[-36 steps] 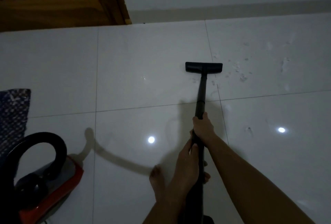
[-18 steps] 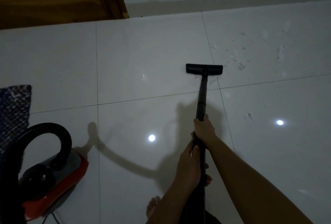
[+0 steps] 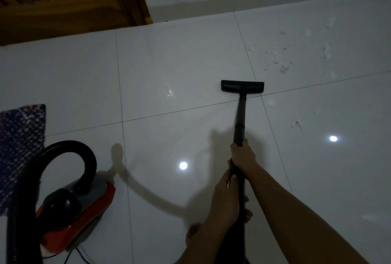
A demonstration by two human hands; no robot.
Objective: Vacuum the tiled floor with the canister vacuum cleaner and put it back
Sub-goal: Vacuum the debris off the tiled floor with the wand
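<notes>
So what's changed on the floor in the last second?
The floor nozzle drew back from the scattered debris toward the person. Both hands, right hand ahead of left hand, kept gripping the wand. The red canister stayed put.

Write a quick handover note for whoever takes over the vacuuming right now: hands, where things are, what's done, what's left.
Right hand grips the black wand further down; left hand grips it nearer the body.
Floor nozzle sits flat on the tile, at a grout crossing.
Red canister stands to the left with its hose arched over it, beside a patterned mat.
Left to do: the scattered debris beyond and right of the nozzle, plus a fleck to the wand's right, then put the vacuum back.
</notes>
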